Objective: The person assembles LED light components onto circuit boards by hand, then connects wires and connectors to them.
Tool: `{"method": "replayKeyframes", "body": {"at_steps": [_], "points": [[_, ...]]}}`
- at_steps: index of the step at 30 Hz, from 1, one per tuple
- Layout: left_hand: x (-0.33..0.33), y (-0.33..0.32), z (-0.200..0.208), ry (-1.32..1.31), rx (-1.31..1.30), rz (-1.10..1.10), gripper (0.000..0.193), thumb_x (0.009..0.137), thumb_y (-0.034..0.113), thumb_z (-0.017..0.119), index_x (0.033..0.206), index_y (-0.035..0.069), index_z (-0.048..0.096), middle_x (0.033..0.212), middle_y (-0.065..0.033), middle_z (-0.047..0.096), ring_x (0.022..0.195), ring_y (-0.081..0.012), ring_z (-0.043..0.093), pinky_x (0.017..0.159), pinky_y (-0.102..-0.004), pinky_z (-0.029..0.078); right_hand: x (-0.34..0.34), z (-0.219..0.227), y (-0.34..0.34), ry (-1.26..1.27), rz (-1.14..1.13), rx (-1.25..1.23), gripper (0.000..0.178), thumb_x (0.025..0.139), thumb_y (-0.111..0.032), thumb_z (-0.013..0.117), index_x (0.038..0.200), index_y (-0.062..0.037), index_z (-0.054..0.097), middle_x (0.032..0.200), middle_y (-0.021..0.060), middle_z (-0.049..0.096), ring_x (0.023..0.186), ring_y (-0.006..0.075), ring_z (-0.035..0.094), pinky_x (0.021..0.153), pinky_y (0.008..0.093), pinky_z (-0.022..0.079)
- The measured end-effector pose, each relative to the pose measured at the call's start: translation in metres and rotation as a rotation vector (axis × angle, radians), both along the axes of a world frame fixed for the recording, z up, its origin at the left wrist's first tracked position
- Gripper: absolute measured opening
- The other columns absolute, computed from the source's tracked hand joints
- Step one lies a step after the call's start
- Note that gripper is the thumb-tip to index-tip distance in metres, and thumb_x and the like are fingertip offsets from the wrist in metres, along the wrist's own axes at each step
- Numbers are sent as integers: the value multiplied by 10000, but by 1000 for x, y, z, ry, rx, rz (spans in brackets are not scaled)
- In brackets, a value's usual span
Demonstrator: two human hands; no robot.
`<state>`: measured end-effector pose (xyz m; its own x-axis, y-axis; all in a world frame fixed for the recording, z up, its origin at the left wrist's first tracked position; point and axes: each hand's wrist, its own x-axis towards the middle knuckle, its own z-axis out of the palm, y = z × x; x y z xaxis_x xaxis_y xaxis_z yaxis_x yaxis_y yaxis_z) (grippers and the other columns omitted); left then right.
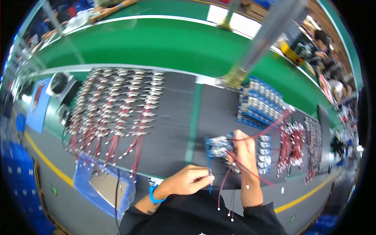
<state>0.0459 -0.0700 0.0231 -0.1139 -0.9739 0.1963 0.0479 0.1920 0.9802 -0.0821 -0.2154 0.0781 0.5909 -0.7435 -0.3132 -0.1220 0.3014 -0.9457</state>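
My left hand (pixel 192 179) is closed, its thumb and fingers pinching a thin blue strip (pixel 210 178) that stands nearly upright in front of my body. Just right of the strip, my right hand (pixel 244 147) is closed around a small cluster of circuit boards (pixel 219 145) with pale components. Dark red wires (pixel 224 186) trail from this cluster, some hanging down with white connectors at their ends. Other red wires (pixel 270 127) run up and right past my fingers. Where the boards meet my palm is hidden. A blue band (pixel 154 196) circles my left wrist.
Rows of wired parts (pixel 117 102) cover the mat's left side. Right of my hands are stacked blue board panels (pixel 260 102), a board column (pixel 264 154) and red wire bundles (pixel 290 147). A metal post (pixel 262 43) rises behind. Other people work across the green bench (pixel 149 43).
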Motion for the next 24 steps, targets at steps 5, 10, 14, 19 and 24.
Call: {"method": "replayKeyframes", "body": {"at_steps": [5,10,14,19,24], "points": [[-1,-2,10,23,-60,112,209,912,185,578,817,1,551,602,-48,482,531,-122,466,495,-297,365,0,-6,17,-16,-137,-334,359,958,-187,515,617,-115,426,539,-78,357,435,9,320,364,219,221],[-1,-3,26,116,-122,293,287,920,142,553,686,-23,532,575,-85,507,480,-157,440,472,-330,338,-8,-16,23,15,-39,-383,407,973,-235,489,607,-81,399,498,-35,397,364,35,364,324,212,248],[-1,1,16,170,-108,166,293,922,142,550,684,-27,533,570,-80,509,468,-158,425,466,-335,327,-4,-7,35,33,-109,-296,460,981,-272,468,572,-79,384,491,-31,401,391,34,351,349,226,240],[6,0,17,35,-210,160,329,923,124,544,642,-24,462,528,-84,416,457,-165,389,463,-348,296,-15,-23,31,54,-76,-360,470,978,-270,480,565,-55,422,497,-27,410,446,40,344,400,246,245],[-5,-1,15,224,-188,130,352,939,171,520,653,-33,490,514,-53,420,465,-133,359,460,-323,294,-4,-18,40,-57,-134,-230,453,971,-287,493,578,-67,445,509,-11,451,434,52,357,394,246,254]]}}
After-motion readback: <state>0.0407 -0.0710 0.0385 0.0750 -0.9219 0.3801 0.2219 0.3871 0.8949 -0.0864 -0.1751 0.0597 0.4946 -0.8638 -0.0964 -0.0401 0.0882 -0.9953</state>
